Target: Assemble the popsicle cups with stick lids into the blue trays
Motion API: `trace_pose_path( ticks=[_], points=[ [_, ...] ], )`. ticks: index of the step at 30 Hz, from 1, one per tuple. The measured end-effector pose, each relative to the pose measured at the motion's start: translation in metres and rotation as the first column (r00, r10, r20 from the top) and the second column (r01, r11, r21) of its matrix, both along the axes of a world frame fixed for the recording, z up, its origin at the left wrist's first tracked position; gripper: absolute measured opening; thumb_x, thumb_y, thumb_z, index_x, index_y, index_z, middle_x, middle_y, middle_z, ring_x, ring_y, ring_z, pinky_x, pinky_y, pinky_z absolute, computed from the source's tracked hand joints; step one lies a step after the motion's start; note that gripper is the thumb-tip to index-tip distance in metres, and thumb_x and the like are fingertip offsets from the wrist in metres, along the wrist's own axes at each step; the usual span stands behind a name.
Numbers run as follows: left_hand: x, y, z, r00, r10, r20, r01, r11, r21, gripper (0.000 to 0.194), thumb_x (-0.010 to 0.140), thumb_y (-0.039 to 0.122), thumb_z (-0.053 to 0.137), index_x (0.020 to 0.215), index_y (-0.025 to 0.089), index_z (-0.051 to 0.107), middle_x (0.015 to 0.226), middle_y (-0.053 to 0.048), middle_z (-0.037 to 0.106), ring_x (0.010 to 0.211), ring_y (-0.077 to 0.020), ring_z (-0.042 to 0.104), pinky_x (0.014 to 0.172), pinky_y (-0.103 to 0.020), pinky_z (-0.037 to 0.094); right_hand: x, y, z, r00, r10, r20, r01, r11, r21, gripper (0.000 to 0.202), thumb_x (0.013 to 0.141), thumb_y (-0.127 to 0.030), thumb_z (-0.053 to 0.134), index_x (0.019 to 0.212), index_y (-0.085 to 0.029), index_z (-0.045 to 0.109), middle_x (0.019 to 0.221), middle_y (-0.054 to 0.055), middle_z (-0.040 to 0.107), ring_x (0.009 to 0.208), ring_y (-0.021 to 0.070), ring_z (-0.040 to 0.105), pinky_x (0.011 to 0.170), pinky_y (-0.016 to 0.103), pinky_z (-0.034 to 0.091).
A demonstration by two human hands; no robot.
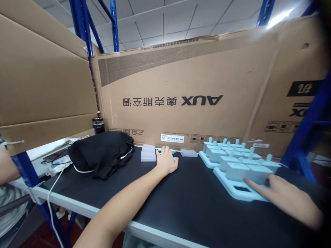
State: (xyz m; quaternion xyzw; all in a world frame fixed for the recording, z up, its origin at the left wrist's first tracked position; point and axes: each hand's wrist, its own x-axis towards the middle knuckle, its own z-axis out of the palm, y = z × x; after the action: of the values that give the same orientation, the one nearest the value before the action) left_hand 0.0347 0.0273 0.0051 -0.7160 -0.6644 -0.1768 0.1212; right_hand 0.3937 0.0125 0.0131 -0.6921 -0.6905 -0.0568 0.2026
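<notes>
My left hand reaches to the back of the black shelf top, palm down, fingers spread over a light blue plastic piece mostly hidden beneath it. Left of this hand lie frosted clear plastic trays; another frosted piece sits to its right. At the right, my right hand, slightly blurred, has its thumb and fingers around a front cup of a light blue ice pop mold. A second, similar ice pop mold stands behind it. Stick handles point up from the cups of both.
A black cloth lies at the left with a white cable near it. A dark bottle stands behind. Cardboard walls the back, and blue posts frame the shelf. Another person's arm shows at far left.
</notes>
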Motion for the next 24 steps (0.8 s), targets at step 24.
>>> trace_pose_path(
  ticks=[24],
  points=[
    [-0.006,-0.004,0.004,0.998,-0.018,-0.054,0.022,0.998,0.06,0.044,0.092,0.046,0.036,0.107,0.012,0.059,0.11,-0.017,0.055,0.108,-0.0323,0.047,0.099,-0.047,0.029,-0.016,-0.015,0.009,0.996,-0.082,0.025,0.084,0.993,-0.082,0.046,0.082,-0.068,0.032,0.068,-0.025,0.038,0.073,0.017,0.062,0.076,0.0364,0.066,0.064,0.039,0.044]
  ],
)
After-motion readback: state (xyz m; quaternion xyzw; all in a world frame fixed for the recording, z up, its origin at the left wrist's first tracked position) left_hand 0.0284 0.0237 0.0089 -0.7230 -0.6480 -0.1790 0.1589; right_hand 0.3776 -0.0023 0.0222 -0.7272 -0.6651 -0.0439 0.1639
